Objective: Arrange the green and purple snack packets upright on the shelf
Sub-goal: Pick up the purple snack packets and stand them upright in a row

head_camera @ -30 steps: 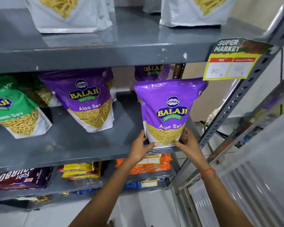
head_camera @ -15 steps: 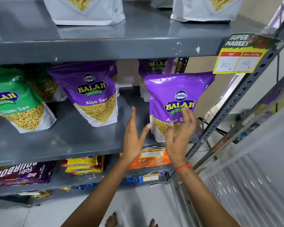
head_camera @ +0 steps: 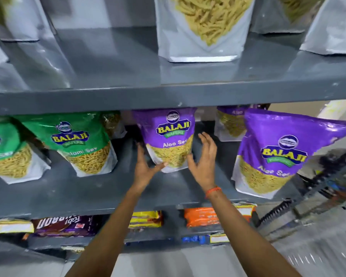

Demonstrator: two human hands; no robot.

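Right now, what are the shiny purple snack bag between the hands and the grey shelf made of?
The purple snack bag looks like glossy plastic film: it crinkles and glints. The grey shelf seems to be painted metal, with small chips along the upper shelf's front edge.

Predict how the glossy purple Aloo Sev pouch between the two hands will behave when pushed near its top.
The glossy purple Aloo Sev pouch probably tips easily: it stands tall on a narrow base. Its shiny film looks slippery and likely crumples rather than staying stiff. The thin sev strands showing through suggest light, breakable contents.
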